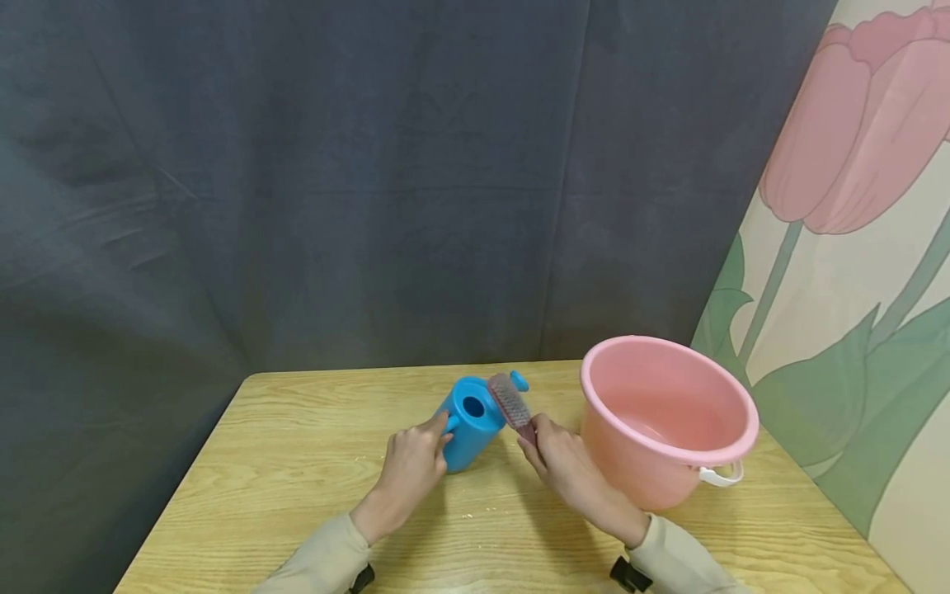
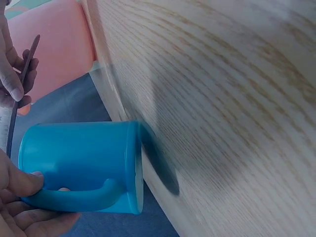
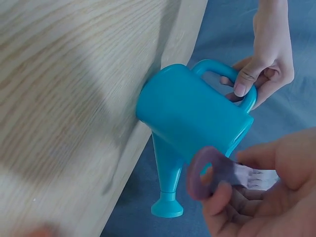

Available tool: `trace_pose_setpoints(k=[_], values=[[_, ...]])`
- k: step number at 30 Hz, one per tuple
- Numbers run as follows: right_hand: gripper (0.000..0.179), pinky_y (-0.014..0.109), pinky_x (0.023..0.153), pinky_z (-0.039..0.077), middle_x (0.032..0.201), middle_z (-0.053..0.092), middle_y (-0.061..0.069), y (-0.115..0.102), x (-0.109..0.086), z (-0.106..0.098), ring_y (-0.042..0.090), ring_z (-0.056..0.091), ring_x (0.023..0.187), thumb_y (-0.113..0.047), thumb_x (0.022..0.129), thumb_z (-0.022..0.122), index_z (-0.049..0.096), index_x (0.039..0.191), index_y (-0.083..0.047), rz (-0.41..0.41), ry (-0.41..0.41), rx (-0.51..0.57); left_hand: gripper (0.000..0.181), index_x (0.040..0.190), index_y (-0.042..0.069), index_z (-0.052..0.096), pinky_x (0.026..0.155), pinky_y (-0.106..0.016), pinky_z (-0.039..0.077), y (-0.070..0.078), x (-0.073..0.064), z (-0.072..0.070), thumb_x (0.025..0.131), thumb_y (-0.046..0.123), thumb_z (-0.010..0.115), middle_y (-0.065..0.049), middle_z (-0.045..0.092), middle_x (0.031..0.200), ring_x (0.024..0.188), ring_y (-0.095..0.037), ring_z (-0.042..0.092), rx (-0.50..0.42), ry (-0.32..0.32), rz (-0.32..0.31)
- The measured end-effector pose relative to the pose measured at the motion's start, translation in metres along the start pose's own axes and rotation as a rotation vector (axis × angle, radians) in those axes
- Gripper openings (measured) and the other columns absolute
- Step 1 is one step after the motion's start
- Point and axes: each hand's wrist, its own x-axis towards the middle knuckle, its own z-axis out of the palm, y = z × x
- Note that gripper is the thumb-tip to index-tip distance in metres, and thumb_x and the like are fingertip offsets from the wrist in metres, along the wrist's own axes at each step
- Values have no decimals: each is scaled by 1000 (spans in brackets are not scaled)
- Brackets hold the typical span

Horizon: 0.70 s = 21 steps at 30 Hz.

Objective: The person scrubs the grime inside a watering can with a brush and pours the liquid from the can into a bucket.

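A blue watering can (image 1: 463, 450) is tilted over the table, its round top opening facing up. My left hand (image 1: 411, 474) grips its handle (image 3: 247, 101), with fingers curled through the loop. The spout (image 3: 168, 173) ends in a flared head and points away from me. In my right hand (image 1: 571, 470) is a pinkish-purple brush (image 1: 510, 402) with pale bristles, held by its handle. Its bristled end lies beside the can's rim; whether the two touch, I cannot tell. A hole shows in the end of the brush handle (image 3: 197, 185).
A large pink bucket (image 1: 631, 458) with a white handle (image 1: 720, 476) stands to the right, close to my right forearm. Small droplets dot the wooden table (image 1: 312, 445). A dark curtain (image 1: 401, 206) hangs behind, and a tulip-painted wall (image 1: 839, 346) is at the right.
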Motion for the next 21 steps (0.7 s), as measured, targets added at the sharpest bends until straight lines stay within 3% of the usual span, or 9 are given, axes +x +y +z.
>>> trace_pose_setpoints(k=[9,16,21], values=[[21,26,41,37,61,44,-2,1,-3,-3,9,45,47,-11,93,69,51,86,-4,88,-61,38,26,106,-11,66,57,-38,59,0,0,-1,82,-5,76,-25,71,95,74,-32,73,-8,-5,8],[26,31,43,39,68,45,3,4,-5,-1,16,44,54,-12,89,73,50,79,-4,59,-49,-42,27,107,-12,67,56,-38,59,-1,0,-1,82,-4,76,-25,71,95,74,-32,73,-1,-1,2],[27,33,44,42,70,47,5,7,-7,-1,18,47,54,-15,89,74,51,79,-4,112,-81,-54,28,107,-10,67,54,-38,58,-1,0,-1,82,-3,77,-23,72,94,73,-31,72,7,-2,1]])
